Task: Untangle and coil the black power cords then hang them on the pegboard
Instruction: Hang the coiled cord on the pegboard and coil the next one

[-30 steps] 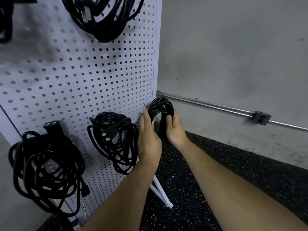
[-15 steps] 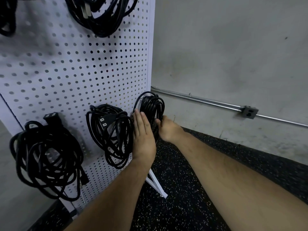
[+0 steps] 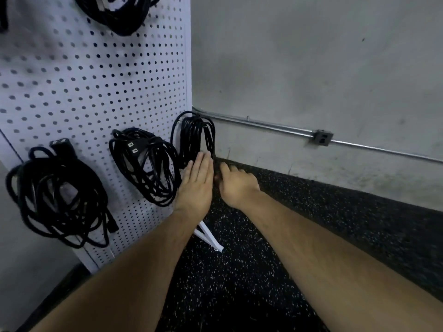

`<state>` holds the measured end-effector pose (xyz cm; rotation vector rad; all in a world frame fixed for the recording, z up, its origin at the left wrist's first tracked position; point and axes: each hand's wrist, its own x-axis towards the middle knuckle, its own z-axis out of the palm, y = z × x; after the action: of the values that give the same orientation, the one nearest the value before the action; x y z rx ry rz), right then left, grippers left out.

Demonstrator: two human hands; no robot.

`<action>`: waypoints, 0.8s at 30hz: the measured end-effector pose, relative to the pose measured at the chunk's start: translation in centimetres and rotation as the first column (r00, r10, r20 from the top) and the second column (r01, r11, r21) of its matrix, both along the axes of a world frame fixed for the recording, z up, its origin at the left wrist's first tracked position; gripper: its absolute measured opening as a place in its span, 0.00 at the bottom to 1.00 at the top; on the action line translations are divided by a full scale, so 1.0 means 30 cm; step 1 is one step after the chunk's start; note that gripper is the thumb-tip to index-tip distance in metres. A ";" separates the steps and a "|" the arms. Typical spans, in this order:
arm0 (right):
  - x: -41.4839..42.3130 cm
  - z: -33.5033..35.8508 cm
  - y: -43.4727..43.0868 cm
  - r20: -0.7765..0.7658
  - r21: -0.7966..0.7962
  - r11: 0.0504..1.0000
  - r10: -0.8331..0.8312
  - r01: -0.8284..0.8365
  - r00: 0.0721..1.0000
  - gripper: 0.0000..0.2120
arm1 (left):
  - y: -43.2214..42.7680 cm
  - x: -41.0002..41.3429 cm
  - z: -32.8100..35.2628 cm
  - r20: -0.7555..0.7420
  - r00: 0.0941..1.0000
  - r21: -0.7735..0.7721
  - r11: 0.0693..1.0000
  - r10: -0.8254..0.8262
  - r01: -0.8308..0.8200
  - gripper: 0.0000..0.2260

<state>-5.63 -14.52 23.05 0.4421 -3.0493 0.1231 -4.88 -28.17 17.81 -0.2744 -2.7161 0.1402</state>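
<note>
Head view: the coiled black power cord (image 3: 194,140) hangs at the right edge of the white perforated pegboard (image 3: 96,92). The left hand (image 3: 197,183) lies flat, fingers straight, against its lower loops. The right hand (image 3: 236,185) curls beside them, and I cannot tell whether it grips. Letting go slowly looks wise, making sure every loop is caught at the top.

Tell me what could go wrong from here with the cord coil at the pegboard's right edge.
1. The cord coil hangs at the very edge of the pegboard and its seating is hidden; unseated, it may drop once the left hand and right hand let go.
2. No tie shows on it, so its loops may sag apart.
3. The neighbouring coil hangs close; pulling the left hand away could snag it.
</note>
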 end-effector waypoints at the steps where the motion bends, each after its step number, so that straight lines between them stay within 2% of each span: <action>1: 0.039 -0.009 0.022 0.010 0.001 1.000 -0.005 0.005 1.000 0.24 | 0.015 0.023 -0.002 0.027 0.999 -0.010 1.000 -0.026 0.026 0.34; 5: 0.205 -0.090 0.134 0.026 0.008 0.998 -0.064 0.064 0.998 0.26 | 0.086 0.128 -0.053 0.147 0.971 -0.081 0.976 -0.190 0.203 0.32; 7: 0.286 -0.161 0.198 0.087 0.016 0.993 -0.115 0.114 0.990 0.26 | 0.141 0.180 -0.086 0.241 0.946 -0.116 0.962 -0.215 0.248 0.33; 11: 0.438 -0.347 0.337 0.266 0.031 0.977 -0.214 0.213 0.940 0.27 | 0.273 0.305 -0.221 0.385 0.892 -0.025 0.963 -0.239 0.269 0.33; 15: 0.598 -0.593 0.464 0.464 0.023 0.967 -0.235 0.254 0.854 0.28 | 0.380 0.460 -0.468 0.607 0.738 0.033 0.938 -0.293 0.346 0.31; 19: 0.742 -0.850 0.536 0.638 0.087 0.954 -0.276 0.289 0.719 0.32 | 0.444 0.572 -0.703 0.855 0.472 0.069 0.949 -0.216 0.309 0.30; 21: 0.793 -0.954 0.544 0.688 0.102 0.956 -0.266 0.274 0.676 0.35 | 0.464 0.602 -0.805 0.909 0.384 0.045 0.953 -0.164 0.300 0.31; 24: 0.833 -1.073 0.530 0.755 0.112 0.969 -0.227 0.221 0.616 0.35 | 0.482 0.625 -0.922 0.945 0.311 -0.003 0.948 -0.101 0.319 0.31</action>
<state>19.35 1.39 -9.14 -0.0467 -3.9135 0.3776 13.87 -13.71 -9.85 -1.0958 -3.7970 0.2153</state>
